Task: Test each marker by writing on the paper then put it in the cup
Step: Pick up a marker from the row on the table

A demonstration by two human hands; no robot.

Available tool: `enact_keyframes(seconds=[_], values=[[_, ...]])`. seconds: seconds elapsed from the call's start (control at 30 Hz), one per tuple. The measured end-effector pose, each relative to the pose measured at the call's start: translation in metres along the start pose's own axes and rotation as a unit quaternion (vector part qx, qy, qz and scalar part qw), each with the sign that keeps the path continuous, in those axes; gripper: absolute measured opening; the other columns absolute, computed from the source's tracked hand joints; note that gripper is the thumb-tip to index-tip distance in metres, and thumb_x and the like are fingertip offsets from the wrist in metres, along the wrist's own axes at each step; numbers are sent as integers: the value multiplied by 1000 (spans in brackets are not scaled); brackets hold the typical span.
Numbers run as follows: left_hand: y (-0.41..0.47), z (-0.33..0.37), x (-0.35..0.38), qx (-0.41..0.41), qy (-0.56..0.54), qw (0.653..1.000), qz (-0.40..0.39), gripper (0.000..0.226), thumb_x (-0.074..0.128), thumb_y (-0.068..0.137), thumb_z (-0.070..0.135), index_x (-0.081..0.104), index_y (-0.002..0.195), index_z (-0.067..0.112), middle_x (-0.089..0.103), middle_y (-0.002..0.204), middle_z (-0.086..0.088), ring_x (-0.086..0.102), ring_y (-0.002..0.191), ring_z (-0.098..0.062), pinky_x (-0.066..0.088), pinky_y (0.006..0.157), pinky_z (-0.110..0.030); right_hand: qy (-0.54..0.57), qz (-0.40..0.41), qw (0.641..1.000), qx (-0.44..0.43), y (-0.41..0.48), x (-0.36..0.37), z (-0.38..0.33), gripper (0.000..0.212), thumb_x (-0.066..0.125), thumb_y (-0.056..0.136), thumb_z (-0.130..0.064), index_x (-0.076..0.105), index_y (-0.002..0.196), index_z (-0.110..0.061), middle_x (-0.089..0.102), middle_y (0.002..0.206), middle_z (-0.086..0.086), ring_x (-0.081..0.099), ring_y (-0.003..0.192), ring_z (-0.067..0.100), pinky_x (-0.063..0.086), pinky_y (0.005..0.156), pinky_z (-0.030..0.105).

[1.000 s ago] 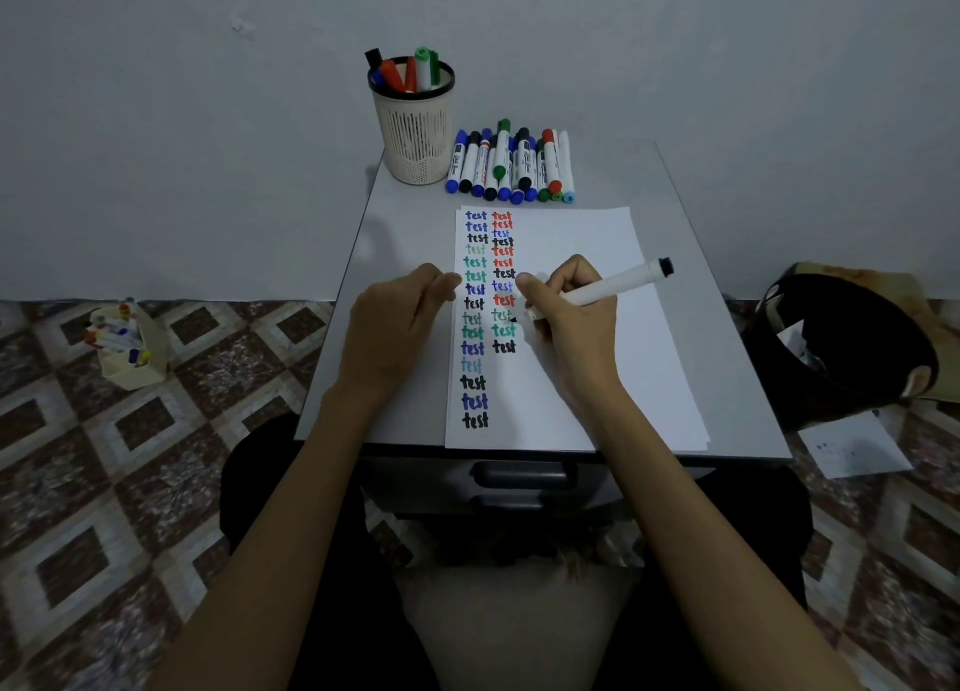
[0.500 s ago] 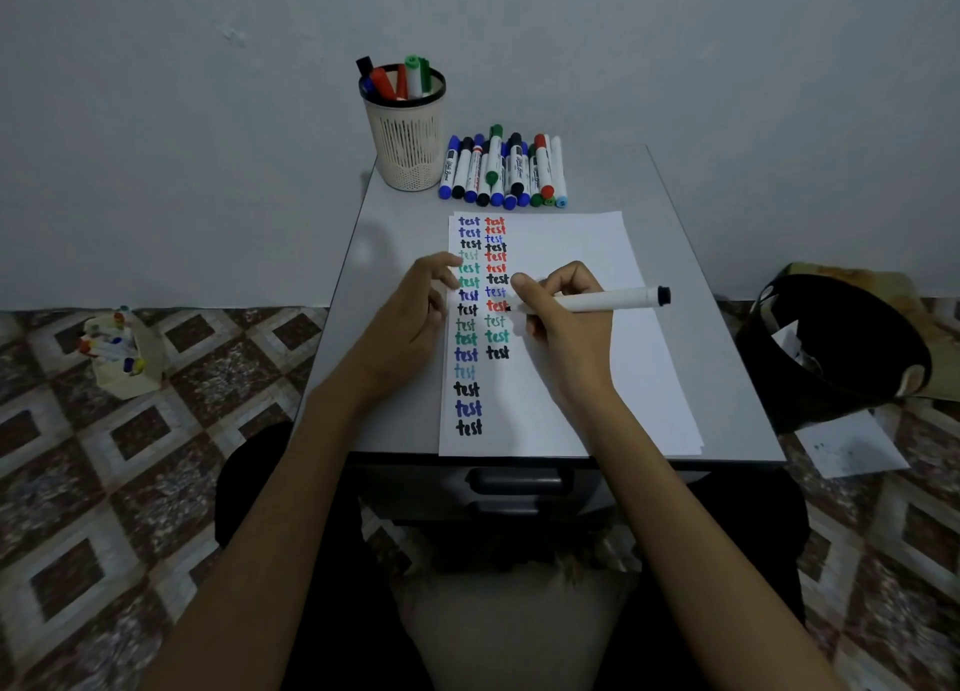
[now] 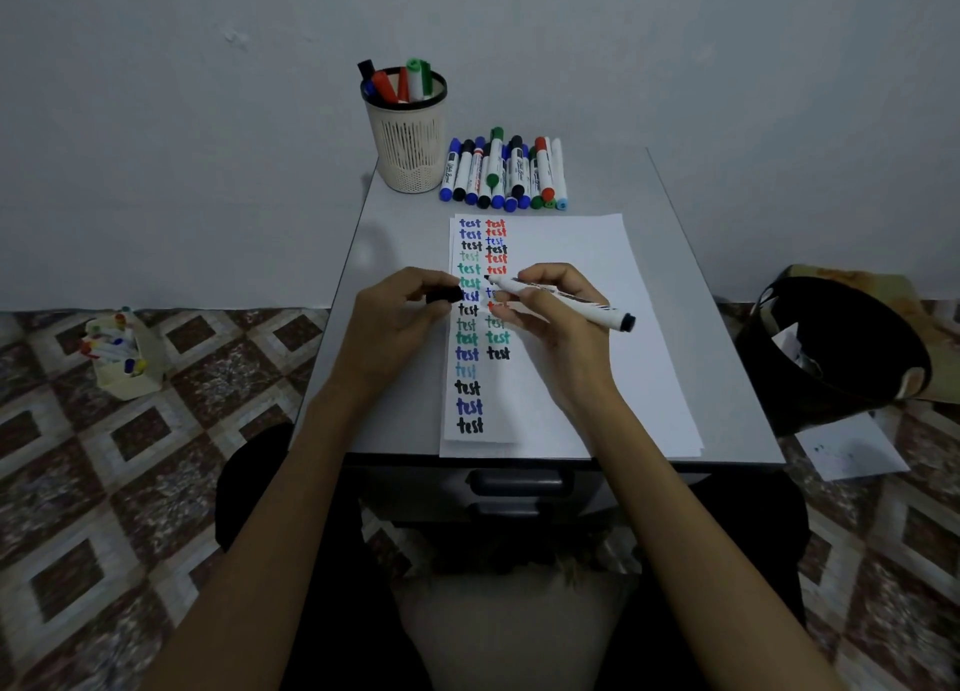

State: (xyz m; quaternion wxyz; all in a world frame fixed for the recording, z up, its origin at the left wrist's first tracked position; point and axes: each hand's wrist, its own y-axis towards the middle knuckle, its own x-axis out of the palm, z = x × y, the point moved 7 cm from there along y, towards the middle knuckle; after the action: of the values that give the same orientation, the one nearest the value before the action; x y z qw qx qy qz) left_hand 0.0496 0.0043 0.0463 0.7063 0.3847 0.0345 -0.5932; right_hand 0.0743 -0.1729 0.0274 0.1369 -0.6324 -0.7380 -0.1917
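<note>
- A smooth grey bench (image 3: 395, 378) carries a flat white sheet of paper (image 3: 582, 378) with two columns of inked "test".
- The left hand (image 3: 395, 326) pinches a small black cap (image 3: 444, 294) in curled fingers.
- The right hand (image 3: 561, 321) grips a slim white cylindrical marker (image 3: 566, 303), its bare black tip pointing towards the cap, above the paper.
- Further back, capped markers (image 3: 504, 175) lie side by side.
- A ribbed cream cup (image 3: 408, 155) with a black rim holds more markers, just left of that row.
</note>
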Motion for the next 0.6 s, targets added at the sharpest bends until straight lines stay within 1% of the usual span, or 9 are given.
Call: enact_keyframes(seconds=[0.03, 0.1, 0.17, 0.23, 0.33, 0.4, 0.47, 0.53, 0.6], values=[[0, 1, -1, 12, 0, 1000, 1, 19, 60, 88, 9, 64, 106, 6, 65, 105, 0, 61, 98, -8, 50, 84, -17, 14, -9, 1000, 7, -1, 2, 0, 10, 59, 84, 8, 61, 90, 1, 68, 90, 23, 68, 87, 38, 60, 78, 41], [0, 0, -3, 16, -17, 1000, 8, 19, 60, 87, 8, 64, 106, 5, 65, 104, -2, 62, 98, -9, 51, 82, -18, 22, -14, 1000, 15, -1, 4, 0, 12, 55, 85, 9, 61, 89, -1, 67, 86, 24, 70, 79, 35, 61, 69, 36], [0, -4, -6, -25, -66, 997, 26, 21, 65, 84, 7, 65, 105, 4, 67, 103, -5, 64, 96, -10, 53, 79, -19, 16, -8, 1000, 18, -1, 3, -2, 16, 52, 86, 12, 58, 86, -3, 65, 78, 23, 69, 67, 30, 58, 57, 31], [-1, -7, -8, -62, -118, 990, 39, 23, 68, 81, 6, 66, 104, 5, 69, 99, -5, 66, 94, -10, 53, 77, -18, 14, 2, 1000, 21, 0, 1, -3, 19, 53, 86, 14, 56, 82, -4, 64, 71, 18, 67, 60, 26, 55, 50, 28], [-3, -9, -8, -81, -142, 986, 43, 21, 69, 79, 6, 68, 100, 6, 71, 94, 4, 68, 91, -9, 52, 76, -17, 12, 2, 999, 30, -1, 1, -2, 21, 56, 84, 15, 55, 79, -5, 65, 68, 15, 66, 58, 24, 54, 51, 27], [-2, -10, -8, -82, -157, 983, 38, 21, 69, 79, 6, 68, 100, 5, 72, 89, 12, 68, 90, -10, 52, 76, -16, 7, -3, 999, 34, -1, 2, -2, 20, 57, 84, 15, 55, 79, -4, 65, 69, 17, 66, 58, 24, 55, 52, 28], [-3, -10, -8, -82, -172, 981, 31, 22, 69, 79, 5, 68, 100, 4, 72, 88, 15, 68, 90, -10, 52, 76, -17, 4, -6, 999, 40, -1, 3, -2, 19, 57, 84, 15, 55, 80, -3, 65, 71, 19, 66, 58, 24, 55, 53, 28], [-4, -10, -6, -84, -189, 978, 19, 23, 69, 78, 4, 68, 101, 3, 73, 90, 11, 69, 91, -13, 54, 78, -21, 0, -12, 999, 45, -1, 6, -1, 18, 58, 83, 15, 55, 81, -2, 66, 73, 17, 67, 59, 24, 56, 55, 28], [-5, -8, -4, -83, -200, 976, 5, 23, 69, 78, 5, 68, 101, 3, 73, 93, 3, 69, 92, -17, 54, 81, -26, -6, -26, 998, 50, -2, 9, -1, 18, 60, 83, 14, 55, 83, -3, 69, 78, 16, 68, 63, 26, 58, 59, 28]])
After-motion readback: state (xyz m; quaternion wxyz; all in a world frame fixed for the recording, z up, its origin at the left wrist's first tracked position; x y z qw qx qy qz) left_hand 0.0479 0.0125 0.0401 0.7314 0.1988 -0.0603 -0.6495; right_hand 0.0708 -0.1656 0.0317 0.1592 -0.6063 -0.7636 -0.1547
